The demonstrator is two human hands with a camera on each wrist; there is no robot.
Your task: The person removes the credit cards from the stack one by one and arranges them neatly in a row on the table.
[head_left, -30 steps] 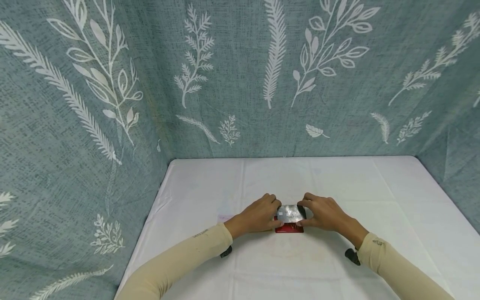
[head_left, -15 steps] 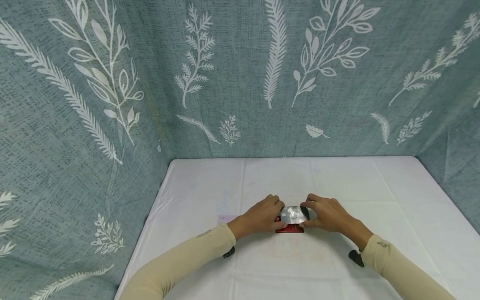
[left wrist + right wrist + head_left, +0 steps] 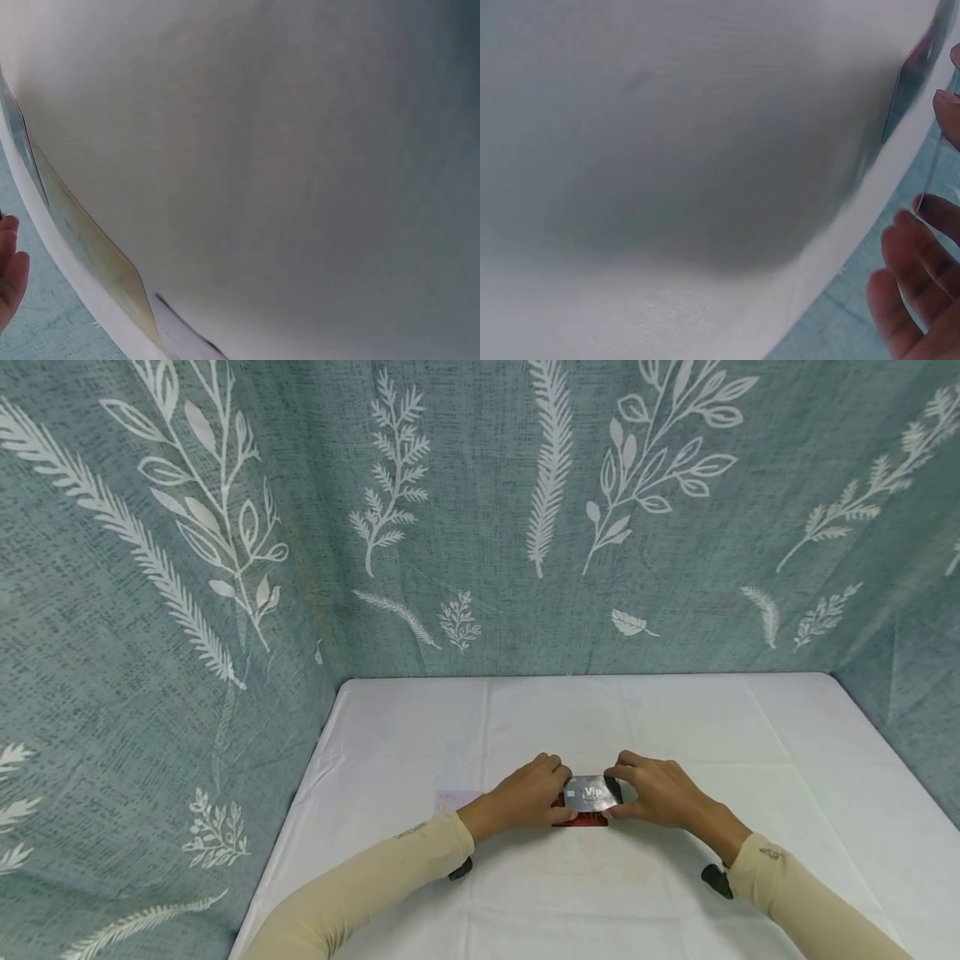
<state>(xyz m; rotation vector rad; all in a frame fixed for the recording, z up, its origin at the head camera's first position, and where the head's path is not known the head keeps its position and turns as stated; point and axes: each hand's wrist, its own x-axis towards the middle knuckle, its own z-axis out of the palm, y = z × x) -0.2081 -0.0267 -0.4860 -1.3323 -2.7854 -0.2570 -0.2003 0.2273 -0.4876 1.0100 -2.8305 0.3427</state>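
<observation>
Both hands hold a silver card (image 3: 592,795) marked "Vip" by its two short ends, near the middle of the table. My left hand (image 3: 531,792) pinches its left end, thumb at the near side and fingers at the far side. At the other end my right hand (image 3: 656,789) pinches in the same way; in the right wrist view the card's thin edge shows between the fingertips (image 3: 930,214). Beneath the silver card, a red card (image 3: 588,820) lies on the table, partly covered from view.
A pale lilac card (image 3: 453,799) lies behind my left wrist. The left wrist view also shows a yellowish card (image 3: 105,255) lying flat. White cloth covers the table (image 3: 675,718), and a leaf-patterned curtain (image 3: 480,527) hangs at its back and left.
Both hands have shifted slightly to the right and toward me with the silver card. The red card stays where it was.
</observation>
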